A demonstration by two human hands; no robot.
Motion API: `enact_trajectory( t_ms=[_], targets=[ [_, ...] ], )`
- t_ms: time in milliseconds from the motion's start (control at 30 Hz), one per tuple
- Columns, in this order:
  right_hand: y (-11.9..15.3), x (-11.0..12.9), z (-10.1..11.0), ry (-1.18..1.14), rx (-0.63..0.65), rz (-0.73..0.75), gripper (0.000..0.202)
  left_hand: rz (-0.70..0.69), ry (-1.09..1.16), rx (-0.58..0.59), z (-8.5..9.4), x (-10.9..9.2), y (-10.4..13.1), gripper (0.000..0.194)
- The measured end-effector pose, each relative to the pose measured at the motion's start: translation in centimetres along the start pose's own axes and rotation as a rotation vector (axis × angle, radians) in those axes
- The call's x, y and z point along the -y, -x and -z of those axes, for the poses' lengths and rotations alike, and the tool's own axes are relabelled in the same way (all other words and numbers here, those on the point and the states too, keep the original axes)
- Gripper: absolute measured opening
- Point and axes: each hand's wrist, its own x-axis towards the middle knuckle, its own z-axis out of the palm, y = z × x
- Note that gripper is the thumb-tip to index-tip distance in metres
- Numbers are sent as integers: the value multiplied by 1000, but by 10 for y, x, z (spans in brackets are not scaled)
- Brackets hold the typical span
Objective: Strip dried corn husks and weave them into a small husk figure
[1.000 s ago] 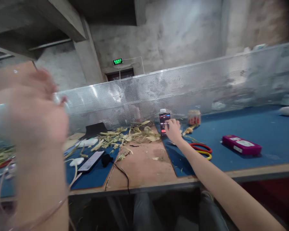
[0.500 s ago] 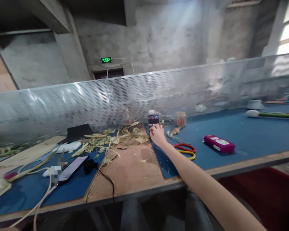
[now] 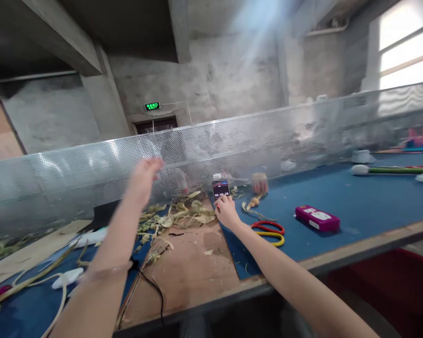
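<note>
A phone (image 3: pixel 221 187) stands upright at the back of the table, with a timer on its dark screen. My right hand (image 3: pixel 227 210) is at its lower part, fingers curled against the screen and covering the bottom of it. Just behind the phone a white cap (image 3: pixel 216 177) shows. Raised in the air to the left is my left hand (image 3: pixel 145 180), smeared by motion, above dried husk scraps (image 3: pixel 193 209). Nothing can be made out in it. Its forearm hides part of the left side of the table.
Right of the phone are a jar (image 3: pixel 260 183), red and yellow rings (image 3: pixel 271 238) and a magenta pack (image 3: pixel 317 218). A perforated metal screen (image 3: pixel 268 136) runs along the back. A black cable (image 3: pixel 155 281) hangs over the front edge.
My left arm has come into view, raised over the left part of the table. My right hand stays at the phone. The view has tilted up slightly.
</note>
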Motion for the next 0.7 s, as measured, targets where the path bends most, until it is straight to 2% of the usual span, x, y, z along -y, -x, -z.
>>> enact_trajectory(
  t_ms=[67,167,233,300,500,600,700],
  targets=[
    [1,1,0,7,34,5,17,81,-281,195,-26,28,17,28],
    [3,2,0,6,55,10,17,217,-888,463,-61,78,45,22],
    [3,2,1,-4,46,9,16,238,-974,485,-74,105,60,21],
    [3,3,1,-19,37,7,15,230,-1016,485,-80,121,69,19],
    [4,4,-1,-22,44,8,15,104,-1075,461,-96,133,77,23],
    [3,5,-3,-26,56,10,14,121,-1096,444,-109,133,76,24],
    [2,7,1,-76,-1,44,15,127,-1113,414,-117,131,73,25]
  ],
)
